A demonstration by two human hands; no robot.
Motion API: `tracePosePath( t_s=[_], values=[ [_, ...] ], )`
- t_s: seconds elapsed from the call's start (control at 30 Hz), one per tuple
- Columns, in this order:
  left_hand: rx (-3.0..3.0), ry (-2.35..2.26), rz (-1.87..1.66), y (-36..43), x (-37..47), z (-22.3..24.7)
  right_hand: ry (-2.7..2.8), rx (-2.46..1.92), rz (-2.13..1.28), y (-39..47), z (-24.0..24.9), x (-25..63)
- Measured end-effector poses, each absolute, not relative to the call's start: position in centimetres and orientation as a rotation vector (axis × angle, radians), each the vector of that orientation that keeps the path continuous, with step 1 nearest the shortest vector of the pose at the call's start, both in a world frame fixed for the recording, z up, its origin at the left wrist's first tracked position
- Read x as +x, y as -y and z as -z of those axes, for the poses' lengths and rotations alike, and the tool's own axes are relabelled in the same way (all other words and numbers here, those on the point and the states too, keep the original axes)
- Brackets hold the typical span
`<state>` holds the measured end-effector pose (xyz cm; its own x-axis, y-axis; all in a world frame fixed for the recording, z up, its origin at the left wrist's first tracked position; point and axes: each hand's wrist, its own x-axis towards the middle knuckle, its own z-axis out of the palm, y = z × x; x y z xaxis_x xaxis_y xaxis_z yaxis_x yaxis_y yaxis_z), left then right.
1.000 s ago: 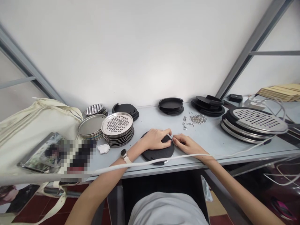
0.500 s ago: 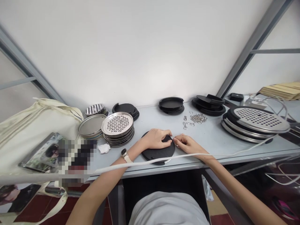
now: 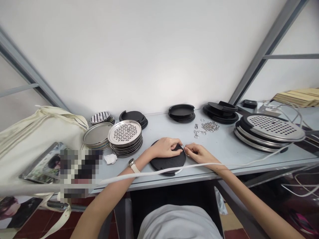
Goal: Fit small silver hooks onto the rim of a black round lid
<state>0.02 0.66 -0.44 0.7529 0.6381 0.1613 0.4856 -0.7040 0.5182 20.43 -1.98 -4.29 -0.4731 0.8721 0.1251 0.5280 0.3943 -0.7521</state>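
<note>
A black round disc (image 3: 168, 163) with a silver rim showing at its lower edge lies on the table in front of me. My left hand (image 3: 167, 148) rests on top of it, thumb and forefinger closing at its right edge. Close by, my right hand (image 3: 196, 153) is pinched beside that edge on a small metal clip, mostly hidden by the fingers. Behind my right hand lies a pile of loose metal clips (image 3: 210, 126). To the left stands a stack of round metal grater plates (image 3: 125, 133), with plain metal discs (image 3: 97, 134) beside it.
Along the wall sit black round holders (image 3: 181, 113) and more black parts (image 3: 220, 113). Stacked perforated discs (image 3: 271, 131) stand at the right. A white cable (image 3: 159, 172) crosses above my forearms. A cream bag (image 3: 27, 139) is at the left, near crumpled white tissue (image 3: 110, 159).
Both hands stay at the disc's right edge with almost no movement. The view has shifted very slightly.
</note>
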Motion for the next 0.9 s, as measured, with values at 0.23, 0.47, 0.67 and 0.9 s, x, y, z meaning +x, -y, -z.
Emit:
tracePosePath(
  t_s=[0.23, 0.47, 0.67, 0.9],
  values=[
    [2.484, -0.837, -0.472, -0.79, -0.02, 0.65, 2.11, -1.183, -0.923, 1.87, 4.71, 20.59],
    [2.489, -0.84, -0.456, -0.73, 0.06, 0.54, 2.063, -1.177, -0.968, 1.87, 4.85, 20.66],
    [2.529, -0.884, -0.443, -0.78, 0.1, 0.63, 1.981, -1.187, -0.968, 2.19, 4.5, 20.75],
    [2.741, -1.094, -0.479, -0.21, 0.35, 0.71, 2.09, -1.201, -0.77, 2.51, 3.89, 20.15]
  ],
)
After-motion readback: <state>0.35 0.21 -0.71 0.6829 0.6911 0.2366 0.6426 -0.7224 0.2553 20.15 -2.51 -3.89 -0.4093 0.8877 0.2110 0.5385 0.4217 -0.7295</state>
